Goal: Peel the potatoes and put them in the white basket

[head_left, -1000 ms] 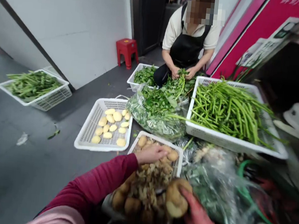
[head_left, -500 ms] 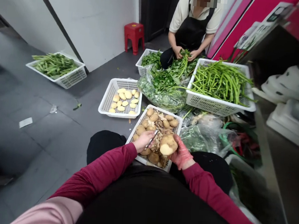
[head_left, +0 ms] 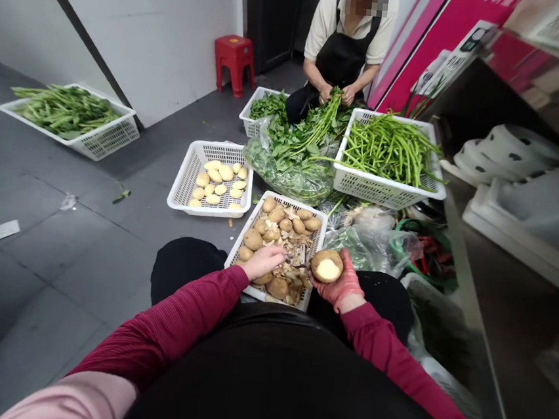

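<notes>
My left hand is bare and closed around the handle of a peeler, whose head points toward the right above the peelings. In a reddish glove, my right hand grips a large brown potato from its right side and below. A pale peeled patch shows on the potato's upper face. The peeler and that potato are a small distance apart. Beneath both hands lies a white basket with several unpeeled potatoes and loose peelings.
Peeled potatoes lie in another white basket ahead on the left. Across from me a person handles leafy greens. Green stems fill a basket at right; another basket of greens stands far left, a red stool behind.
The potato has turned, its peeled patch now facing up. My left hand has tipped the peeler from upright to pointing right. The view has shifted right, and the person opposite still holds greens.
</notes>
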`<state>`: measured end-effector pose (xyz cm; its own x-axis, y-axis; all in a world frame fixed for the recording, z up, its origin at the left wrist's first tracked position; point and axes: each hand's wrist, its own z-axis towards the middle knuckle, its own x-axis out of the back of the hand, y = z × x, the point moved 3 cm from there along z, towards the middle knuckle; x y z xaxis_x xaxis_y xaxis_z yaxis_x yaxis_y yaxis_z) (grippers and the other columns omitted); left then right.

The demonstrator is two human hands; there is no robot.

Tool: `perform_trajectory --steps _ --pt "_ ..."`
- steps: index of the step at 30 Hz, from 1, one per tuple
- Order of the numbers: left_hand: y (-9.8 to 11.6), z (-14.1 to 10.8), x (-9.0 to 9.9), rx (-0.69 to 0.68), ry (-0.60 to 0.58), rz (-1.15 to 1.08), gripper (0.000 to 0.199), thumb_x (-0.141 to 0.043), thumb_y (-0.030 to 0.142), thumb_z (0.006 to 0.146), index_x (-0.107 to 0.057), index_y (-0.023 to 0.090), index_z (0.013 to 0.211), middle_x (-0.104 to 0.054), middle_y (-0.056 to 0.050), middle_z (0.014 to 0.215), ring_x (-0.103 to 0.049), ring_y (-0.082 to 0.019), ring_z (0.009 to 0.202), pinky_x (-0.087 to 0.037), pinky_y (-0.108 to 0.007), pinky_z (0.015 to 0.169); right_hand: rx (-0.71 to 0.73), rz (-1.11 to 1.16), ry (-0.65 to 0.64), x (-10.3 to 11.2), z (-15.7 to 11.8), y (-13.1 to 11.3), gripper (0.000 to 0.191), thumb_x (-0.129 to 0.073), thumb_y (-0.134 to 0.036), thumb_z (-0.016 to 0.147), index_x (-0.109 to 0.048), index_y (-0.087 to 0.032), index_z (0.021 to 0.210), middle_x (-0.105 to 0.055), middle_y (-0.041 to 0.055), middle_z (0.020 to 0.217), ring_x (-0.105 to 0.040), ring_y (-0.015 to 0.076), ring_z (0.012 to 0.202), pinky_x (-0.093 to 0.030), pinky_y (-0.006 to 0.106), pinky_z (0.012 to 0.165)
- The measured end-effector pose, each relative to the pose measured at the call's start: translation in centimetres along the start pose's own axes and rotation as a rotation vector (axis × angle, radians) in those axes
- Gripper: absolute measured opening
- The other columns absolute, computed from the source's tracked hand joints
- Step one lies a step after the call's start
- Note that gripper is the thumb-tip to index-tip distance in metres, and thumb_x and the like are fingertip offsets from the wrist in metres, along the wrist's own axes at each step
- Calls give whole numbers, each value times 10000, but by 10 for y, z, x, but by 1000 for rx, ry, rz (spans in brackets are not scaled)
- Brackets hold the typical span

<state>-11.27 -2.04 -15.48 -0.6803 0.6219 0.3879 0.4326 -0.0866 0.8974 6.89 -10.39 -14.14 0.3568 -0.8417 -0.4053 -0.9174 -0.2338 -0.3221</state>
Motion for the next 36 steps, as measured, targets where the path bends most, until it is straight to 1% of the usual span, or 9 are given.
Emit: perform_trajectory --steps 2,7,10,14,17,22,27,32,36 --pt "4 3 1 -34 1 106 279 -409 308 848 -629 186 727 -663 -6 797 -580 -166 811 -444 -277 784 6 19 8 -2 3 1 272 -586 -507 826 -625 -256 926 -702 -16 718 -682 210 738 -549 460 712" --pt "21 5 -4 -59 121 470 410 -366 376 932 -621 184 676 -654 -38 727 -545 -192 804 -390 -323 789 67 36 2 -7 13 6 221 -547 -446 874 -631 -255 946 -714 -33 702 -682 188 688 -568 425 701" --pt "33 5 -15 -168 195 585 396 -372 352 943 -628 183 694 -663 -53 756 -538 -194 802 -357 -334 779 90 70 -28 -11 18 10 209 -536 -414 887 -631 -237 946 -725 -24 717 -684 176 649 -585 377 670" --pt "36 11 -27 -316 217 688 379 -410 362 925 -641 177 686 -648 -73 741 -532 -206 802 -333 -351 763 125 137 38 -16 19 16 214 -542 -394 868 -633 -219 952 -705 -25 664 -676 160 591 -597 325 647" --pt "23 23 -21 -313 186 716 349 -453 346 898 -636 174 656 -634 -75 706 -530 -212 788 -327 -351 742 163 178 39 -18 18 17 216 -533 -396 852 -635 -223 932 -703 -32 659 -675 151 593 -596 318 663" --pt "4 37 6 -96 225 771 327 -431 252 890 -618 161 637 -609 -65 647 -522 -191 697 -314 -333 695 203 139 72 -11 19 1 211 -502 -461 833 -615 -291 888 -698 -82 632 -672 154 620 -570 355 651" --pt "22 41 -9 -356 154 742 377 -399 307 924 -614 171 645 -617 -57 678 -515 -185 719 -317 -344 746 100 117 45 -12 17 2 252 -455 -454 851 -621 -264 866 -697 -51 630 -660 177 611 -546 367 624" --pt "15 55 3 -263 124 743 333 -393 202 909 -592 167 644 -526 -30 572 -460 -166 606 -317 -338 706 35 17 37 -12 6 8 240 -533 -485 819 -616 -265 867 -699 -36 663 -658 196 651 -535 411 664" --pt "21 57 6 -427 83 727 346 -410 245 906 -584 172 615 -575 -44 630 -476 -169 656 -321 -344 739 14 -11 24 -13 -1 6 226 -524 -459 848 -614 -252 862 -695 -33 651 -655 196 640 -538 416 668"
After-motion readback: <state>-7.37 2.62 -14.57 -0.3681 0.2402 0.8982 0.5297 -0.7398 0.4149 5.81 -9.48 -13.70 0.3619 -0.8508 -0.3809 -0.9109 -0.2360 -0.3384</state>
